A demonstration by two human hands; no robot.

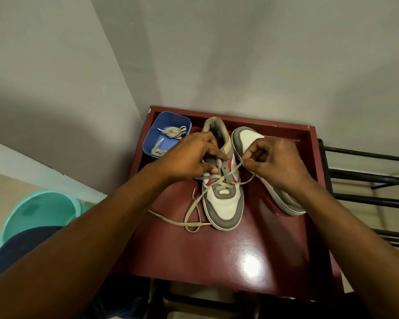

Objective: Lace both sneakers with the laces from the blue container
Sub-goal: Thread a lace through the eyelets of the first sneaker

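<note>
Blue container point(165, 119), far-left corner of worktop point(217, 261): one spare lace point(174, 132) coiled inside, unused.

Left hand point(189, 157): fingers curled on the eyelet edge of the near sneaker point(224, 203), steadying it. Lower eyelets are crossed.

Right hand point(279, 162): fingers pinch one end of the working lace point(194, 210), pulled taut.

Judged mid-lacing, first shoe. Next: feed the pinched tip through the next open eyelet.

Second sneaker point(248, 137) lies just beside, not yet started.

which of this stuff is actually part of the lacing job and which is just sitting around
In the job: left hand, right hand, threaded lace, half-laced sneaker, other sneaker, blue container, spare lace inside it.

Lying about: teal bucket, black rack.
</note>
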